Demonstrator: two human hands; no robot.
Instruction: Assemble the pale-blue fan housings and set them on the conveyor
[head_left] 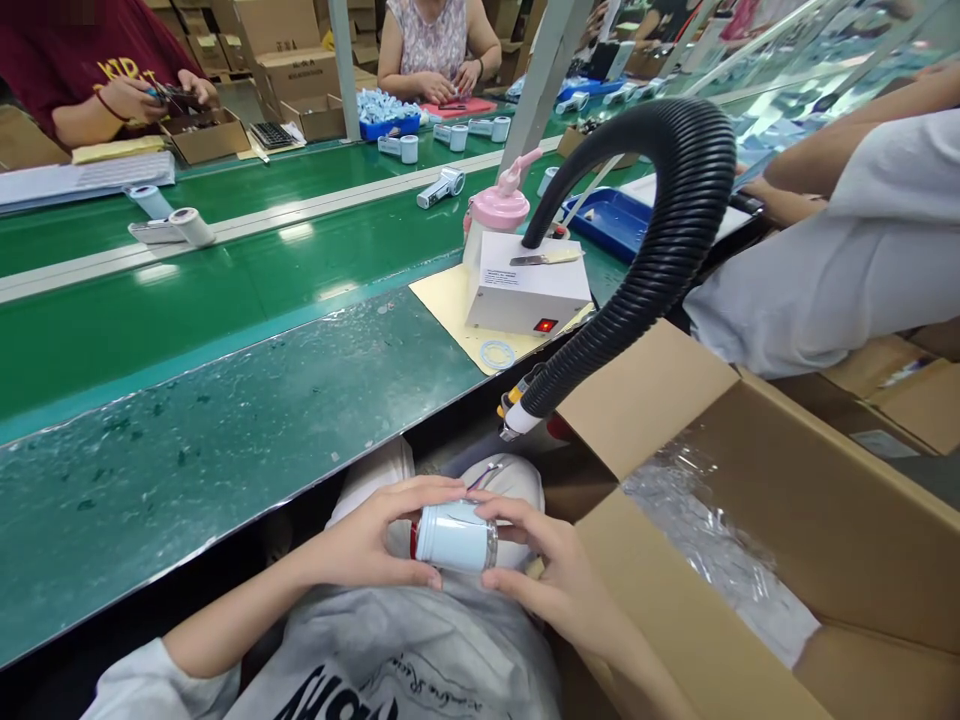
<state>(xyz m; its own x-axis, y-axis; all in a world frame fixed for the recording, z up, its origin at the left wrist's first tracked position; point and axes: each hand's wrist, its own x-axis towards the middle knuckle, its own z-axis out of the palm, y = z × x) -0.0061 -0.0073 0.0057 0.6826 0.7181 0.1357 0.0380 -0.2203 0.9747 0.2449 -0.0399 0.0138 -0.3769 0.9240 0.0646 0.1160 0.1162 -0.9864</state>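
Note:
Above my lap I hold a light blue cylindrical housing point(454, 537) lying on its side. My left hand point(390, 535) is closed around its left end, where a red part shows. At its right end, a clear ring sits between the thumb and fingers of my right hand point(536, 560). Thin wires point(484, 475) stick up just behind the housing. The nozzle of a black flexible hose point(630, 300) hangs a little beyond my right hand, apart from it.
A white box with a lit red switch point(545, 325) stands on yellow paper, a knife on top. To my right is an open carton point(840, 500) with clear plastic inside. Handheld devices point(442, 187) lie on the green conveyor point(285, 270). Co-workers sit across and at right.

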